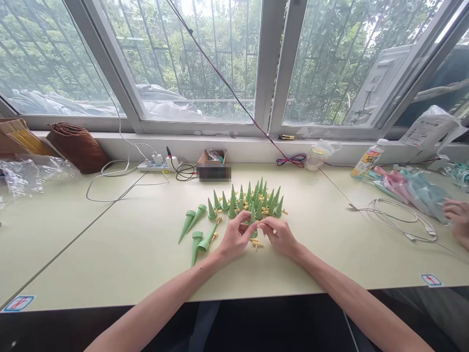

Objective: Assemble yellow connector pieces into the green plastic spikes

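- A green cone point(252, 214) is pointing up between my hands; my left hand point(236, 233) is gripping it.
- My right hand point(280, 235) is touching in beside it, fingertips bunched; its hold I cannot tell.
- Behind, many standing cones point(232, 210) are sitting among yellow pieces point(285, 212), seemingly done; four loose cones point(197, 242) are lying leftward, apparently undone.
- A bottle label point(367, 160) is carrying unreadable print.

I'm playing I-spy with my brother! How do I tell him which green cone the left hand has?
On the pale table below the windows, find the crowd of upright green cones. Before them, the left hand holds one cone, tip up. It's the only one held; its neighbours stand or lie loose.
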Action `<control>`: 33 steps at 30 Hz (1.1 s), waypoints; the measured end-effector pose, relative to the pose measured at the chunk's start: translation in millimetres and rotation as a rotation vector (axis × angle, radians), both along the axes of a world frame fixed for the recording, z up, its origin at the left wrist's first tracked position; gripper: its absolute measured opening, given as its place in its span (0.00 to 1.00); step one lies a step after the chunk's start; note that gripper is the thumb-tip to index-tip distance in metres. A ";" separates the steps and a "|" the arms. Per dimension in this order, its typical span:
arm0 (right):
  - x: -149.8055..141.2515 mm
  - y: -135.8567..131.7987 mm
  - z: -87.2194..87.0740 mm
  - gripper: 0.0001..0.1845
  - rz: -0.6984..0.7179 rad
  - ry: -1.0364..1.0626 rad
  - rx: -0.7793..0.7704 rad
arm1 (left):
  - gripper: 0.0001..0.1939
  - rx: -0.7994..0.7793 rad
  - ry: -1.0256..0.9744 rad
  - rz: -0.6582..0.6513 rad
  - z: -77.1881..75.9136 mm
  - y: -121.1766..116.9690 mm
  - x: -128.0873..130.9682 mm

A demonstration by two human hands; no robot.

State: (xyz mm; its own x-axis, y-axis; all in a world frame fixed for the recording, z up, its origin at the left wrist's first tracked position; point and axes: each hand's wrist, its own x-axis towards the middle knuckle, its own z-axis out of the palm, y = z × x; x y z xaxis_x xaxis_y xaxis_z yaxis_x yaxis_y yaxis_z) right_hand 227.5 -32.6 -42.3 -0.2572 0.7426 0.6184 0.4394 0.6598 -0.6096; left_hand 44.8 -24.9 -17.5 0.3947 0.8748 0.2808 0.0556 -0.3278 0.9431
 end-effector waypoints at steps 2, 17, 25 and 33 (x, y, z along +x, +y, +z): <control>-0.3 0.2 0.7 0.20 -0.003 0.002 -0.008 | 0.13 0.002 0.003 0.012 0.3 -0.1 0.6; -2.7 -4.0 6.8 0.11 -0.002 0.083 -0.061 | 0.15 -0.029 -0.009 0.058 5.8 -3.3 4.0; -2.0 -2.4 4.9 0.10 -0.024 0.081 -0.038 | 0.15 0.020 0.039 0.017 2.1 -1.6 0.7; -0.3 -1.3 4.4 0.09 -0.029 0.100 -0.065 | 0.12 0.164 0.145 -0.004 -1.7 -0.9 -1.4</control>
